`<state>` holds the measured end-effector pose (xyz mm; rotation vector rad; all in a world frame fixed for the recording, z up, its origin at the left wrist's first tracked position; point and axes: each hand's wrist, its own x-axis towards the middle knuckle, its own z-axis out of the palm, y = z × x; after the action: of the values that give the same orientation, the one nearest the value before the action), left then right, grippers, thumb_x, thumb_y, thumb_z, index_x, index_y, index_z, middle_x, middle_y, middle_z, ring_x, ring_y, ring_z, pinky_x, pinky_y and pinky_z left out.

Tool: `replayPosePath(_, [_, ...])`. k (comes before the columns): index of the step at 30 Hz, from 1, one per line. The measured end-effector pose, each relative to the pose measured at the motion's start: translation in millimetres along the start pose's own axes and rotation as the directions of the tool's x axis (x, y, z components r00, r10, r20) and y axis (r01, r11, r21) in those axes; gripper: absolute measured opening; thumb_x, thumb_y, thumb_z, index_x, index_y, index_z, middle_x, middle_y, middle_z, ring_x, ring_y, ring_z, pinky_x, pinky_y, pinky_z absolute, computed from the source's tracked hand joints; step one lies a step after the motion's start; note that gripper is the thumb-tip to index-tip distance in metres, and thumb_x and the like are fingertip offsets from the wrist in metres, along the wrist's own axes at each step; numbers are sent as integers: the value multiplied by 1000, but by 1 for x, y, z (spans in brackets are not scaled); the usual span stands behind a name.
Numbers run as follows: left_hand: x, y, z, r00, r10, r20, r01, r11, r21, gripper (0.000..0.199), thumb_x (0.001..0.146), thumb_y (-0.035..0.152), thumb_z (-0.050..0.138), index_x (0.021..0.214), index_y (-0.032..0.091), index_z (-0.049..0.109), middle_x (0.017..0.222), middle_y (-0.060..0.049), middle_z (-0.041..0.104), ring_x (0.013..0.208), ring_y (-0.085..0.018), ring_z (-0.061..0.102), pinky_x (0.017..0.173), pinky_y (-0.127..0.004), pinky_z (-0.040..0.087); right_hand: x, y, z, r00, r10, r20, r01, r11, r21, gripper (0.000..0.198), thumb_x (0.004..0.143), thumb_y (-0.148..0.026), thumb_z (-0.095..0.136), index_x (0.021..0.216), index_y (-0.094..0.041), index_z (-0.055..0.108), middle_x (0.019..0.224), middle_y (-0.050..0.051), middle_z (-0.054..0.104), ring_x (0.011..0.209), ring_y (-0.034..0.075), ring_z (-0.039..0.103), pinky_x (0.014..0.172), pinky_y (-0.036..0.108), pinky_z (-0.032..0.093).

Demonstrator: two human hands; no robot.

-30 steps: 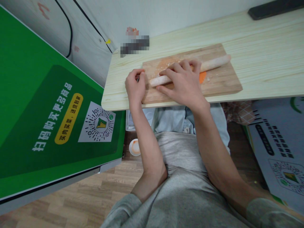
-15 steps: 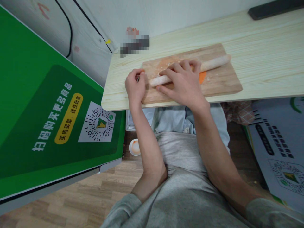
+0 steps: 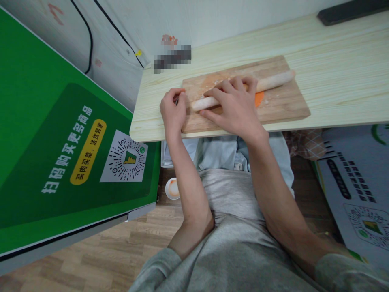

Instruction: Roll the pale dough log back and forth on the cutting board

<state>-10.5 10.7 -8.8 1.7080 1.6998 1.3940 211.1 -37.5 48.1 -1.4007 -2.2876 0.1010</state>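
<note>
A pale, flour-dusted rolling pin (image 3: 276,81) lies slantwise across a wooden cutting board (image 3: 288,106). My right hand (image 3: 235,103) is over its middle, fingers on the far side and thumb on the near side. Under the pin, just right of that hand, shows part of a flat orange piece (image 3: 259,99), probably dough; the rest is hidden. My left hand (image 3: 174,107) is closed at the board's left edge, thumb and fingertips curled together. What it pinches, if anything, cannot be made out. White flour specks and an orange smear mark the board.
The board rests on a light wood table (image 3: 343,69) against a wall. A black bar-shaped object (image 3: 352,12) lies at the back right. A green panel (image 3: 75,142) stands close on the left. Below the table are a white bowl (image 3: 172,189) and a printed box (image 3: 358,182).
</note>
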Motion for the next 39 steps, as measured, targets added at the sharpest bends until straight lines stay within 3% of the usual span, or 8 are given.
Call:
replayPosePath(5, [-1, 2, 0, 1000, 7, -2, -7, 1000, 11, 12, 108, 29, 66, 107, 20, 74, 116, -6, 80, 127, -24, 74, 120, -38, 55, -1, 3, 3, 998, -35, -47, 36, 999, 17, 63, 114, -71, 39, 134, -21, 73, 138, 16, 72, 133, 40, 52, 120, 69, 29])
replayPosePath(15, [-1, 3, 0, 1000, 1, -5, -1, 1000, 22, 12, 107, 24, 64, 108, 20, 75, 116, -6, 80, 127, -24, 73, 120, -38, 55, 0, 0, 2, 999, -9, -33, 9, 1000, 2, 57, 114, -65, 42, 134, -22, 74, 139, 15, 72, 136, 42, 54, 122, 69, 30])
replayPosePath(28, [-2, 7, -2, 1000, -12, -1, 12, 999, 35, 11, 106, 24, 64, 106, 22, 75, 117, -5, 81, 122, -23, 74, 115, -35, 56, -1, -1, 0, 999, -9, -31, 10, 1000, 28, 58, 113, -70, 42, 133, -25, 74, 140, 15, 72, 135, 41, 52, 122, 68, 29])
replayPosePath(39, [-6, 14, 1, 998, -11, -55, 14, 999, 45, 17, 102, 18, 60, 104, 21, 77, 113, -6, 83, 108, -22, 76, 107, -36, 59, -9, 13, -4, 995, -98, 29, 96, 994, 60, 55, 113, -64, 48, 149, -28, 66, 149, 11, 68, 144, 40, 52, 128, 68, 24])
